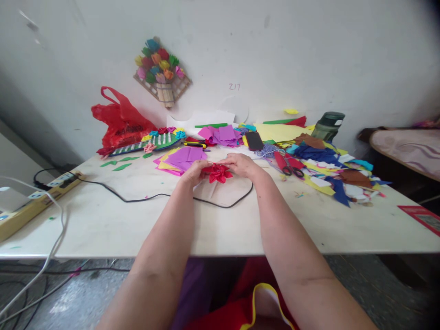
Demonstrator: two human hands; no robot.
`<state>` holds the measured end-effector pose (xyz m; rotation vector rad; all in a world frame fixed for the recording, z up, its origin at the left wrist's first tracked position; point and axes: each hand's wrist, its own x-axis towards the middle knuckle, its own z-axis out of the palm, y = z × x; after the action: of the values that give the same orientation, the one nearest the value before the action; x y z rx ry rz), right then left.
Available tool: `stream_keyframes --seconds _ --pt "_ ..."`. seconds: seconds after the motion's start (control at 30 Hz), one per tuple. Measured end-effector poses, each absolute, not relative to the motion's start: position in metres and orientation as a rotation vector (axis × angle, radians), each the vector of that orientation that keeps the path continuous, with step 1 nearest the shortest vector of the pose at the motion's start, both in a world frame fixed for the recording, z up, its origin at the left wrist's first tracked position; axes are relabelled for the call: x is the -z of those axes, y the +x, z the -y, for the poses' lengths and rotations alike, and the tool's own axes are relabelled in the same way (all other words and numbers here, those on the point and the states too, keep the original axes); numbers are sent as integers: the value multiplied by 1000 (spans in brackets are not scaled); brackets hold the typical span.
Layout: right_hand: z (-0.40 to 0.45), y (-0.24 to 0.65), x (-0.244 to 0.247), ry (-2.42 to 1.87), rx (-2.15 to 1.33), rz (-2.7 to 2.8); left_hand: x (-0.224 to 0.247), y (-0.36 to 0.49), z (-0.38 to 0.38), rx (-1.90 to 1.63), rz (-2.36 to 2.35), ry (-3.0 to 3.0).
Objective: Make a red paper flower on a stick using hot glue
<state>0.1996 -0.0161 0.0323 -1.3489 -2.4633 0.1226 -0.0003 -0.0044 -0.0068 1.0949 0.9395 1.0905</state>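
Note:
Between my two hands, above the middle of the white table [113, 229], is a red paper flower [218, 173] with pointed petals. My left hand [195, 171] grips it from the left, its fingers partly hidden behind the petals. On the other side my right hand [239, 164] has its fingers bent in to the flower's upper right edge and closed on it. A black cable [227, 206] runs across the table below the hands. Purple, yellow and pink paper sheets [185, 158] lie in a stack just left of my left hand.
Scissors [292, 171] and a pile of paper scraps [330, 160] lie at the right, near a green bottle [329, 126] and a phone [254, 141]. Green paper leaves [122, 167], a red plastic bag [120, 117] and a power strip [41, 201] are at the left.

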Motion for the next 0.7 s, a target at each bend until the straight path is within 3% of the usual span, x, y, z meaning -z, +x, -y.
stream_keyframes --seconds 0.7 --pt "24 196 -38 -1370 -78 2424 8 -2 5 -1150 -882 1148"
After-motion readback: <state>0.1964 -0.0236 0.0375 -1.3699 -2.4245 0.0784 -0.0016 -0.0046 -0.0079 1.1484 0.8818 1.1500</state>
